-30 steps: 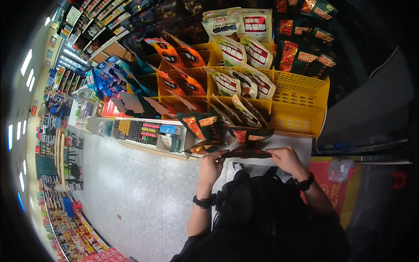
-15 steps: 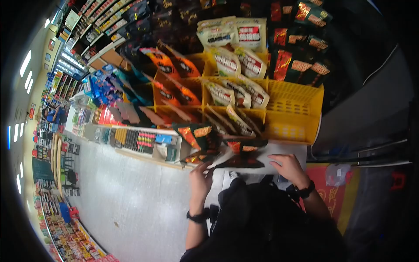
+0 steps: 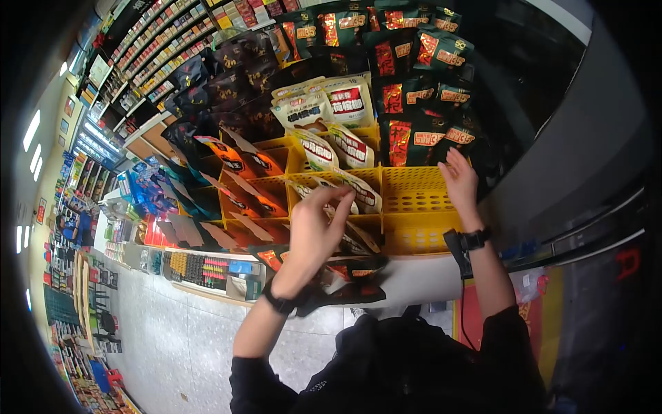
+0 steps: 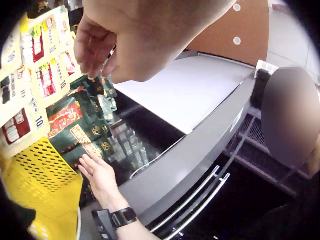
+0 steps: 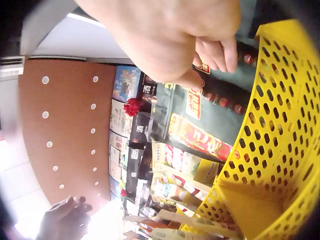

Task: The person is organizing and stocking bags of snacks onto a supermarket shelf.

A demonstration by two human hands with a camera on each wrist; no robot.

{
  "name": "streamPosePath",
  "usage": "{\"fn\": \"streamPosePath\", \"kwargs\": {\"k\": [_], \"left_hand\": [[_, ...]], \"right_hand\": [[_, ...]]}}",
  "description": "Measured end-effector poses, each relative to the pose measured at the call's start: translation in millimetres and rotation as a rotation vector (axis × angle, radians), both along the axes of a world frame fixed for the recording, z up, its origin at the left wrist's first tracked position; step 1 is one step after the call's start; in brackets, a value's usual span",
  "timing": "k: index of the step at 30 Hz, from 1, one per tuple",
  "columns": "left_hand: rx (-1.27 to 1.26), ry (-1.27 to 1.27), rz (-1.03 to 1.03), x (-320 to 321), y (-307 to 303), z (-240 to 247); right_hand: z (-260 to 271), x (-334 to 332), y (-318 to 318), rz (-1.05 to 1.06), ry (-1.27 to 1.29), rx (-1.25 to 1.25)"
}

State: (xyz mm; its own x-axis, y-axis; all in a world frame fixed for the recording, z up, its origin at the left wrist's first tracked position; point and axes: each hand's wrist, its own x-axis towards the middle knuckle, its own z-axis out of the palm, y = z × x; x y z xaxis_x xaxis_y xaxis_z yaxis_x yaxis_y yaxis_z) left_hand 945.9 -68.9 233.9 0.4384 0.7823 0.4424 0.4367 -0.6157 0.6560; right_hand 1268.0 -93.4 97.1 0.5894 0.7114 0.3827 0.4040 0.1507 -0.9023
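Where my left hand hovers: centre of the frame, my left hand has loosely bent fingers, the thumb near the forefinger, holding nothing.
My right hand: right of centre, my right hand is open, fingers spread, gripping nothing; it is close to the dark green pouches, contact unclear.
Dark green pouches: standing upper centre to upper right, with red panels and orange labels.
Cream pouches: cream pouches fill compartments at centre, partly behind my left hand.
Yellow basket: perforated yellow basket, its bare compartments below my right hand.
Foreground: a dark pouch lies at lower centre.
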Motion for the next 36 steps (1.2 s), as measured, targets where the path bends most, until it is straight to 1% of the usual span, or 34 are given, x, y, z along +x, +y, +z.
{"fn": "streamPosePath", "kwargs": {"k": [2,4,5,6,8,9,10,11,12,13,14,16,17,18,22,24,25,26,28,29,30,31,32,33,34,36], "left_hand": [[-0.106,-0.023,0.007,37.5,32.6,-2.0],[0.123,-0.025,-0.061,69.6,62.6,-0.8],[0.128,-0.024,-0.063,84.0,77.4,-4.9],[0.201,0.028,-0.058,97.3,92.2,-10.8],[0.323,0.114,-0.050,115.9,115.6,-20.1],[0.276,0.140,-0.016,126.4,125.7,-25.0],[0.229,0.166,0.017,133.2,129.3,-23.9],[0.232,0.163,0.017,136.0,131.9,-23.3],[0.068,0.217,-0.003,139.7,134.6,-22.2],[-0.097,0.271,-0.025,143.4,136.0,-20.4],[-0.094,0.268,-0.032,145.5,137.6,-21.9],[-0.034,0.163,-0.022,145.6,139.6,-27.8],[0.140,0.063,-0.009,145.3,137.7,-31.2],[0.141,0.063,-0.010,144.9,139.8,-32.6],[0.286,-0.146,-0.110,131.2,121.7,-0.2],[0.259,-0.187,-0.156,118.7,99.2,28.5],[0.241,-0.215,-0.160,114.2,88.2,38.4],[0.235,-0.215,-0.161,109.6,78.3,45.5],[0.201,-0.270,-0.192,99.5,55.9,55.3],[0.225,-0.240,-0.185,92.7,41.1,61.4],[0.050,-0.203,-0.221,85.5,25.1,67.1],[0.067,-0.114,-0.263,78.3,12.1,72.5],[0.080,-0.022,-0.305,71.4,0.5,74.1],[0.202,0.036,-0.364,66.5,-7.8,71.9],[0.193,0.040,-0.365,64.3,-15.3,66.3],[0.157,0.184,-0.475,59.4,-30.8,53.7]], "right_hand": [[-3.2,9.1,26.6,-0.019,0.041,0.008],[-10.7,15.3,46.1,-0.006,0.064,-0.065],[-4.9,12.5,47.7,0.014,0.057,-0.079],[-3.8,13.7,50.8,0.014,0.057,-0.074],[-3.8,17.1,57.5,0.142,0.184,0.000],[-4.7,18.6,58.9,0.155,0.230,0.049],[-2.0,18.1,57.3,0.156,0.228,0.050],[1.6,18.9,55.1,0.150,0.205,0.015],[5.3,19.4,53.2,0.142,0.181,-0.018],[5.2,18.1,52.2,0.143,0.193,0.002],[4.8,17.2,51.0,0.136,0.190,0.005],[8.8,12.9,48.5,0.131,0.174,0.085],[13.6,10.6,45.6,0.138,0.182,0.132],[19.2,10.3,42.9,0.138,0.182,0.133],[68.9,-5.7,13.4,0.094,0.116,0.193],[89.8,-11.3,-4.0,0.112,0.107,0.248],[105.5,-18.0,-17.5,0.081,0.073,0.230],[120.8,-26.1,-31.9,0.048,0.038,0.211],[134.4,-36.0,-60.2,0.022,0.017,0.191],[138.0,-39.4,-75.6,0.019,-0.008,0.165],[139.0,-42.5,-91.6,0.015,-0.032,0.133],[137.5,-42.7,-107.4,-0.016,-0.089,0.082],[135.6,-44.2,-125.0,-0.024,-0.085,0.061],[134.1,-46.4,-141.2,-0.019,-0.095,-0.001],[130.7,-48.5,-153.6,-0.011,-0.104,-0.052],[118.1,-56.2,-177.3,-0.019,-0.084,-0.068]]}}
